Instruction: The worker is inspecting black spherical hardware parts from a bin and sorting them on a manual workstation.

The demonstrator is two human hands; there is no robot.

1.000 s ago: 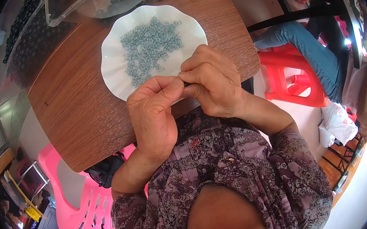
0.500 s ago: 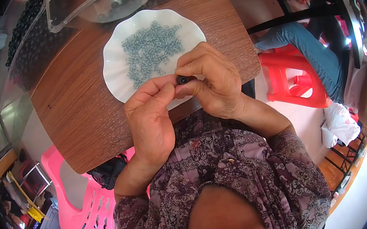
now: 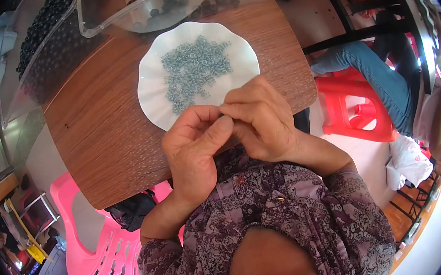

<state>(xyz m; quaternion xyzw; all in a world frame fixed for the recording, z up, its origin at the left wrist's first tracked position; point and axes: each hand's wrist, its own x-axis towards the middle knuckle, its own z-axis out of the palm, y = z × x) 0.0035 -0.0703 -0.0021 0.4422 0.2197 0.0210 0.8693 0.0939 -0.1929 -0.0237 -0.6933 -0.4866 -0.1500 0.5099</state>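
Two hands meet just over the near rim of the white scalloped plate [image 3: 152,99], fingertips pinched together: the left hand [image 3: 194,145] curls with its thumb pressed against the right hand [image 3: 261,117], which folds over it. Whatever they grip is hidden between the fingers; I cannot tell what it is. The plate sits on the wooden table [image 3: 103,144] with a heap of small grey-blue rings [image 3: 191,68] in its middle, well clear of the fingers. Being so small, a piece could slip from that pinch and drop off the table edge into the lap or onto the floor, where it would be hard to find; a nudge of the wrist could also tip the light plate. Half a second ago a small dark piece showed between the fingertips; now it is covered.
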